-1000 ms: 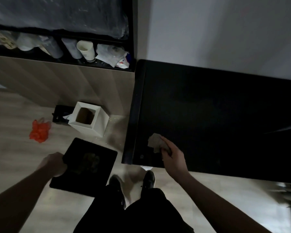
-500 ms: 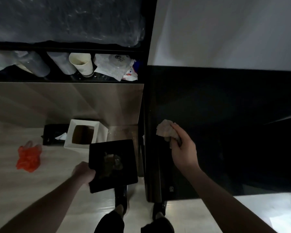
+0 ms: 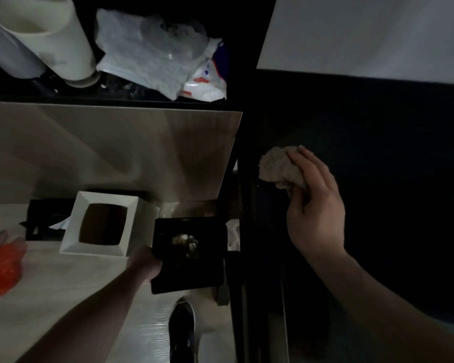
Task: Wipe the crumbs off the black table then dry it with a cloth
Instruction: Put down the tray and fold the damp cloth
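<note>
The black table fills the right side of the view. My right hand presses a crumpled beige cloth onto the tabletop close to its left edge. My left hand grips the left edge of a flat black tray, held level just beside and below the table's left edge. A small heap of crumbs lies on the tray. In the dim light no crumbs can be made out on the tabletop.
A white square bin stands on the floor left of the tray, an orange bag further left. A dark shelf above holds a cream cup and packets. My shoe is below the tray.
My head has dropped closer. The left hand brought the tray right, up against the table's left edge. The right hand slid the cloth away from the front corner, further along that edge.
</note>
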A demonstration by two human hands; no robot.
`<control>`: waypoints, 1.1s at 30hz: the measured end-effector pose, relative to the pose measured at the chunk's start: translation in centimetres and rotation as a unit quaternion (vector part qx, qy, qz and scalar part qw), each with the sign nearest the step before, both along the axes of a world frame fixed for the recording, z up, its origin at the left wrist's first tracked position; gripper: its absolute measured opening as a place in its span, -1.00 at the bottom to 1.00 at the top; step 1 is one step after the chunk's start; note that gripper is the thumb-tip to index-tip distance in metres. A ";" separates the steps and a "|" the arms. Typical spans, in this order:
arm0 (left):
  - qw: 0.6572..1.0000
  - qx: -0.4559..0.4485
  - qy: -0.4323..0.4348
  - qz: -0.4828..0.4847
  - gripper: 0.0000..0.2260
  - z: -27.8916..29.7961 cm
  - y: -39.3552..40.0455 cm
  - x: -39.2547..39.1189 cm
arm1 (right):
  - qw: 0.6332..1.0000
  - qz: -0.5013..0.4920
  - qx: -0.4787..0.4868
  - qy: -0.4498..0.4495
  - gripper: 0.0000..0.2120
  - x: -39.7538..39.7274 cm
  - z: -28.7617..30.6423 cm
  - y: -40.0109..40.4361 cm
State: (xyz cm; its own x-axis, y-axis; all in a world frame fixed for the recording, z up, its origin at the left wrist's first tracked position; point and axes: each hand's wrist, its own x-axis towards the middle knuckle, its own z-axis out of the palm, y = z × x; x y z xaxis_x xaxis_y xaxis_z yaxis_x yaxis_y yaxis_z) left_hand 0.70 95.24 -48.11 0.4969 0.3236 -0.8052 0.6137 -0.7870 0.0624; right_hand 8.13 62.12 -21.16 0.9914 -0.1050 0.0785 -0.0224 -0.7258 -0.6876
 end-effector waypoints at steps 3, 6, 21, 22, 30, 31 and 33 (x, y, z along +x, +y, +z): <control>0.999 -0.006 -0.008 0.034 -0.80 -3.4 0.3 1.7 | 1.000 -0.003 -0.021 -0.013 -0.43 0.0 -0.6 0.2; 0.999 0.006 -0.008 0.046 -0.74 -6.0 0.4 3.2 | 0.999 -0.002 -0.032 -0.020 -0.41 0.0 -0.8 0.1; 0.999 0.015 0.008 0.027 -0.54 -12.3 4.7 5.0 | 0.999 0.003 -0.023 -0.040 -0.38 0.2 -1.5 0.0; 0.999 0.010 0.018 0.038 -0.46 -12.9 5.2 4.6 | 0.999 0.003 -0.021 -0.039 -0.37 0.1 -1.4 0.1; 0.998 -0.033 -0.055 0.002 -0.46 -2.0 0.7 4.5 | 1.000 0.002 -0.010 -0.016 -0.40 0.0 -1.1 -0.1; 0.996 -0.048 -0.075 -0.002 -0.43 0.3 -0.3 4.5 | 1.000 0.001 -0.010 -0.010 -0.41 0.0 -1.0 -0.1; 0.989 -0.087 -0.117 0.000 -0.43 4.8 -1.6 4.5 | 1.000 -0.001 -0.017 0.003 -0.42 -0.2 -0.9 -0.1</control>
State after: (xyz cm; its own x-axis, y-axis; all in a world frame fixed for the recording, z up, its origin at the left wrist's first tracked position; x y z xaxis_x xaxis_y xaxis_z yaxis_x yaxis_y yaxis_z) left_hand 5.20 93.69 -43.35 0.6765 0.1900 -0.7115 0.5666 -0.7515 0.3380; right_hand 7.94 61.99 -22.05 0.9916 -0.1051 0.0760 -0.0285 -0.7480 -0.6630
